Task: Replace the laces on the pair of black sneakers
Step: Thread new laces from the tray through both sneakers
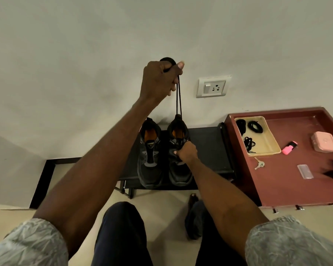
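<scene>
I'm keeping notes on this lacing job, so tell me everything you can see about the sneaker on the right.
The right sneaker is black with grey panels and an orange insole, fabric-looking. It stands upright on the black rack beside its unlaced twin. The right hand grips its upper, while the left hand holds a black lace pulled up taut from it.

Left hand (160,81) lifts the black lace (178,100) (both strands taut); right hand (186,151) grips the right sneaker (179,169).

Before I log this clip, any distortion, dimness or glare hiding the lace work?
Head view: wide-angle bending curves the cabinet edges; dim, soft light leaves the black sneakers low in detail; the lace in the left hand reads clearly against the pale wall; no glare; the right hand is sharp.
</scene>
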Demonstrator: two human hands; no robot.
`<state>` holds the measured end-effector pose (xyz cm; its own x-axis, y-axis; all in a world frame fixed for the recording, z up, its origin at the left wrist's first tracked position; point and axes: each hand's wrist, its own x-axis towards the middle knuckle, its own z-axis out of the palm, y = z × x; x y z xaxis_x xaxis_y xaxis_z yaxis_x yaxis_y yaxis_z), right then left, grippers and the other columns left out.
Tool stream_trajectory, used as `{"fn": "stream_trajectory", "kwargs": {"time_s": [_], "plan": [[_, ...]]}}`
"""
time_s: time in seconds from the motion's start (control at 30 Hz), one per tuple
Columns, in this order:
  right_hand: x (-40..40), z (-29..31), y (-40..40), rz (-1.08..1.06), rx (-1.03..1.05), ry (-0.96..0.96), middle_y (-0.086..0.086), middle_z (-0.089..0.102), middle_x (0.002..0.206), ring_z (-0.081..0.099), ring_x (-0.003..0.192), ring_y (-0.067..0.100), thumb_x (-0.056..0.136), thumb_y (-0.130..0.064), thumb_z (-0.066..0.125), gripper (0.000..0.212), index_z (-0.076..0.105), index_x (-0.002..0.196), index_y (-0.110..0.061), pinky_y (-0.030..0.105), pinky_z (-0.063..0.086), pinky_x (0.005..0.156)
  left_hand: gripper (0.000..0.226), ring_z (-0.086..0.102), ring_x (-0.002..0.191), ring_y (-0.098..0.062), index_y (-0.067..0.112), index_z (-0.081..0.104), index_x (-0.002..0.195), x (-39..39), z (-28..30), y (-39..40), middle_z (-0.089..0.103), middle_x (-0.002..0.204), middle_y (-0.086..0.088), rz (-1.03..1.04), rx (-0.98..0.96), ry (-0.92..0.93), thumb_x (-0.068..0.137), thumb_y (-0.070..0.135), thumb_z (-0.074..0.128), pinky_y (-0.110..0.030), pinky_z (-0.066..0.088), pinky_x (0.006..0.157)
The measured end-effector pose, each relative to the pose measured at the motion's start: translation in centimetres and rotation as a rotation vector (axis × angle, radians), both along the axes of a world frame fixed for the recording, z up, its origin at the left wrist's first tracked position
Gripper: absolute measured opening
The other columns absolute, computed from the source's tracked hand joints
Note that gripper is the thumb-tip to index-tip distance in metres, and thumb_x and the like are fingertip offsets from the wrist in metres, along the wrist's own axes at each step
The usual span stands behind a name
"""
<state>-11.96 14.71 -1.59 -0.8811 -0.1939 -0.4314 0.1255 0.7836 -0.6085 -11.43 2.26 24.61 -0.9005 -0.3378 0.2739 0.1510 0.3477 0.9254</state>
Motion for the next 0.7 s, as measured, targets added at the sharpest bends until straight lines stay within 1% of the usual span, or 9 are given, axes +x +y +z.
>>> {"fn": "stream_trajectory", "kwargs": {"time_s": [0.07,0.13,0.2,0.23,0.33,0.4,0.47,0.57,0.7], "plan": [[-0.3,2.3,1.0,0.091,-0.011,-0.097,0.015,0.067,0.089,0.068,0.088,0.03,0.086,-0.024,0.078,0.025,0.064,0.086,-0.003,0.036,0.054,0.075,0.04,0.056,0.048,-0.02,-0.01,0.067,0.077,0.2,1.0,-0.2,0.06,0.058,-0.006,-0.055,0.023,-0.026,0.093,0.027,0.07,-0.026,0.044,0.043],[-0.8,5.4,1.9,0.121,-0.013,-0.116,0.015,0.064,0.08,0.063,0.071,0.024,0.091,-0.019,0.07,0.029,0.054,0.069,-0.008,0.032,0.052,0.067,0.039,0.057,0.049,-0.02,-0.012,0.067,0.078,0.6,1.5,0.0,0.06,0.058,-0.005,-0.072,0.032,-0.05,0.091,0.025,0.072,-0.027,0.045,0.044],[-1.3,9.4,2.3,0.068,-0.047,0.005,0.018,0.067,0.098,0.056,0.079,0.021,0.095,-0.016,0.055,0.015,0.06,0.083,-0.009,0.033,0.05,0.074,0.039,0.057,0.049,-0.021,-0.013,0.065,0.077,1.0,1.8,0.0,0.059,0.058,-0.006,-0.072,0.04,-0.069,0.09,0.022,0.073,-0.028,0.047,0.045],[-1.5,11.7,2.3,0.036,-0.125,0.07,0.017,0.068,0.105,0.055,0.082,0.02,0.096,-0.017,0.052,0.016,0.065,0.093,-0.009,0.031,0.048,0.075,0.038,0.057,0.049,-0.021,-0.014,0.065,0.077,1.3,2.0,0.1,0.059,0.058,-0.006,-0.073,0.051,-0.077,0.09,0.021,0.073,-0.028,0.047,0.045],[-1.6,19.8,1.8,0.018,-0.497,0.13,0.012,0.072,0.108,0.06,0.078,0.01,0.092,-0.008,0.057,0.023,0.072,0.109,-0.006,0.016,0.046,0.069,0.032,0.056,0.046,-0.017,-0.011,0.067,0.079,2.0,2.3,0.3,0.059,0.059,-0.008,-0.053,0.067,-0.111,0.092,0.018,0.07,-0.026,0.047,0.045],[-0.9,24.2,1.8,0.102,-0.604,0.167,0.003,0.073,0.096,0.062,0.076,0.001,0.087,-0.003,0.062,0.019,0.073,0.102,-0.006,0.011,0.044,0.064,0.03,0.055,0.043,-0.014,-0.01,0.067,0.079,2.6,2.7,0.7,0.06,0.057,-0.008,-0.035,0.057,-0.13,0.094,0.016,0.068,-0.024,0.046,0.044],[-0.3,27.1,1.9,0.156,-0.613,0.237,0.003,0.073,0.085,0.063,0.073,0.0,0.084,-0.002,0.067,0.011,0.074,0.092,-0.002,0.008,0.044,0.062,0.033,0.054,0.041,-0.014,-0.013,0.065,0.077,3.1,3.0,0.8,0.059,0.054,-0.007,-0.019,0.06,-0.146,0.093,0.015,0.067,-0.024,0.044,0.044],[-0.3,28.7,2.2,0.154,-0.574,0.321,0.007,0.07,0.074,0.064,0.064,0.007,0.082,0.0,0.071,0.005,0.074,0.079,0.0,0.013,0.045,0.058,0.03,0.052,0.045,-0.012,-0.011,0.068,0.08,3.8,3.1,0.8,0.059,0.055,-0.005,0.003,0.09,-0.166,0.091,0.016,0.069,-0.024,0.044,0.046],[-0.5,29.2,2.8,0.046,-0.561,0.376,0.017,0.073,0.078,0.067,0.068,0.02,0.078,-0.006,0.078,0.006,0.076,0.076,-0.001,0.03,0.051,0.071,0.019,0.056,0.056,-0.014,0.001,0.073,0.083,4.5,2.6,0.8,0.062,0.068,-0.005,0.033,0.177,-0.192,0.09,0.018,0.072,-0.028,0.047,0.055]]}}
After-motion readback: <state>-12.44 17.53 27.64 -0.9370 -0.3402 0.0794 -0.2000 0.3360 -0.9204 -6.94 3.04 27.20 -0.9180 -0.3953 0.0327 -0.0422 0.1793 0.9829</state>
